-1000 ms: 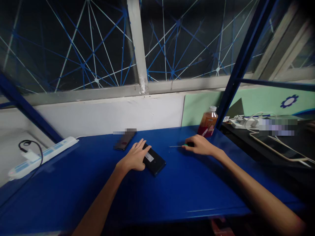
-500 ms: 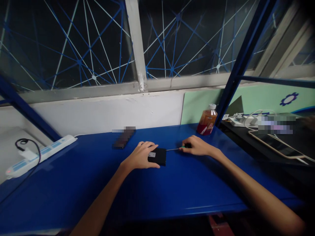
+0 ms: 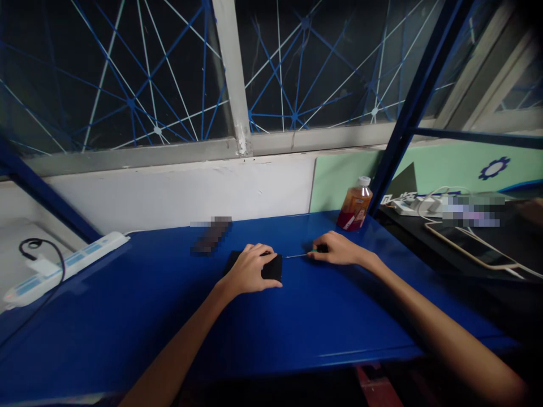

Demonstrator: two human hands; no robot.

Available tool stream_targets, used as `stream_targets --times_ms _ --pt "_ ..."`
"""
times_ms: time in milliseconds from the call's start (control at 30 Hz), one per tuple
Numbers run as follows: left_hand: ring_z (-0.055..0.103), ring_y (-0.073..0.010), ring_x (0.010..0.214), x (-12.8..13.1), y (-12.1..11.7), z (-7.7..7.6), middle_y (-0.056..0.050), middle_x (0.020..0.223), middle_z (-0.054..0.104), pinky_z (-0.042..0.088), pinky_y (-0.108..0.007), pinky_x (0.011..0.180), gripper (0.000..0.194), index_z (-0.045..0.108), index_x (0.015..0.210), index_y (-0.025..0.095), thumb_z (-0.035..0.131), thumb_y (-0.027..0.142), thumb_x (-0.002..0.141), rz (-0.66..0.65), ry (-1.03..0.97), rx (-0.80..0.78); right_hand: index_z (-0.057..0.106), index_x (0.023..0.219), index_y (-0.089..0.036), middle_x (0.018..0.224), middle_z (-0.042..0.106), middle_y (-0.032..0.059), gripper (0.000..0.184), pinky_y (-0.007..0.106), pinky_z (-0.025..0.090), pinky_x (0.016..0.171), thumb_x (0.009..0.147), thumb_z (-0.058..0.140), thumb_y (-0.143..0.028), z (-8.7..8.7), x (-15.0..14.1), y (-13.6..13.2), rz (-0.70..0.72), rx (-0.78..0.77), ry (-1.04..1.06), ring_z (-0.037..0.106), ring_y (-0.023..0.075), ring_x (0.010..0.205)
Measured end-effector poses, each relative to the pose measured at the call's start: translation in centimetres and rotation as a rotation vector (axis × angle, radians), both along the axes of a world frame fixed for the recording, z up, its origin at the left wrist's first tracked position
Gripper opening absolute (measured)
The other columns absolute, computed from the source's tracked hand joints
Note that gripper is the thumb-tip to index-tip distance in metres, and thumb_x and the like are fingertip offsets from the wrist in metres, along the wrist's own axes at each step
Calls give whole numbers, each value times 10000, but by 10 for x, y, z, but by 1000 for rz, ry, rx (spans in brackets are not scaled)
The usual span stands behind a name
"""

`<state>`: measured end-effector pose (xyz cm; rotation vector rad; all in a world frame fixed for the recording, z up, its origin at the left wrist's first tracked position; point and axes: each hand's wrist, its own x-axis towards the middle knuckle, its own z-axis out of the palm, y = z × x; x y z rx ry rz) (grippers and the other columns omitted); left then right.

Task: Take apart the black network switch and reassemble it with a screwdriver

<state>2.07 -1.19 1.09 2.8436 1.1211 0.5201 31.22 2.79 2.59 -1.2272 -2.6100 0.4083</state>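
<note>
A flat black rectangular case (image 3: 272,268) lies on the blue table. My left hand (image 3: 251,270) spans it from above, fingers over the far part and thumb along the near edge, holding it down; much of its top is hidden under the palm. In my right hand (image 3: 333,249) is a thin screwdriver (image 3: 298,256), pinched by its handle, of which a bit of green shows. Its metal shaft points left at the case's right edge. Whether the tip touches the case I cannot tell.
A phone-like dark object (image 3: 212,236), partly blurred, lies behind my left hand. A bottle of reddish drink (image 3: 355,204) stands at the back right. On the left is a white power strip (image 3: 72,268) with a black cable. A phone (image 3: 470,244) and cables lie on the black table at right.
My left hand has slid right over the case, and its thumb now reaches near the right edge. The pale label seen before is now covered. My right hand keeps the screwdriver at the same side.
</note>
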Motion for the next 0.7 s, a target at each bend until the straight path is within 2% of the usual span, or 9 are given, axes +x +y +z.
stream_targets --times_ms 700 --pt "547 -295 1042 -1 -1 4 -110 1162 593 386 -461 911 694 581 1230 205 595 682 726 22 14 -8 696 734 -167 592 620 17 358 266 282 537 860 521 -453 1 -6 -4 33 -46 49 465 107 512"
